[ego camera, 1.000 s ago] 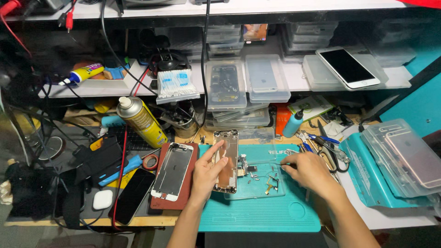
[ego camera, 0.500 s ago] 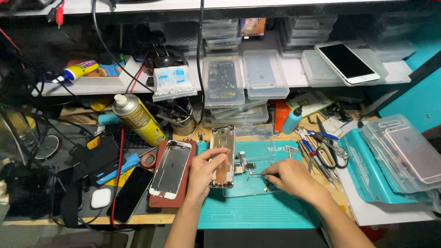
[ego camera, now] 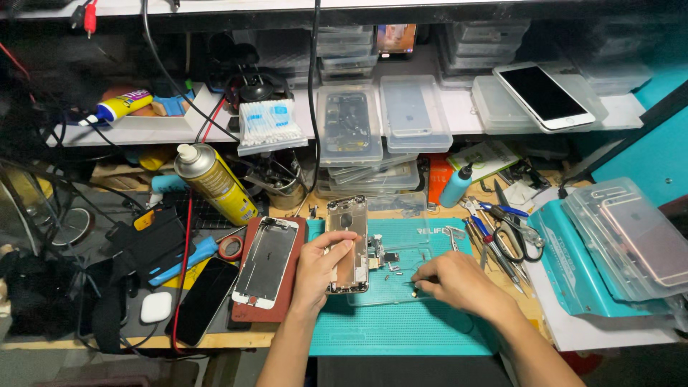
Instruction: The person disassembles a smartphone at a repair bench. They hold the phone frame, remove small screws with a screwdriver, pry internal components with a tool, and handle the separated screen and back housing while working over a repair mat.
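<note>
An opened phone chassis (ego camera: 348, 244) is gripped by the left hand (ego camera: 320, 269) on the teal mat (ego camera: 401, 326); right hand (ego camera: 451, 281) fingertips are pinched together beside it. Tiny loose screws (ego camera: 393, 267) could be scattered by a nudge

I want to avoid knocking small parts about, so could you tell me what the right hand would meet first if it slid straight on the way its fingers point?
Probably the small loose parts on the teal mat, just left of the right hand; beyond them lies the opened phone housing.

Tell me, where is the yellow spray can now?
In the head view, the yellow spray can stands left of centre, behind the detached phone screen and below the pack of cotton swabs.
</note>
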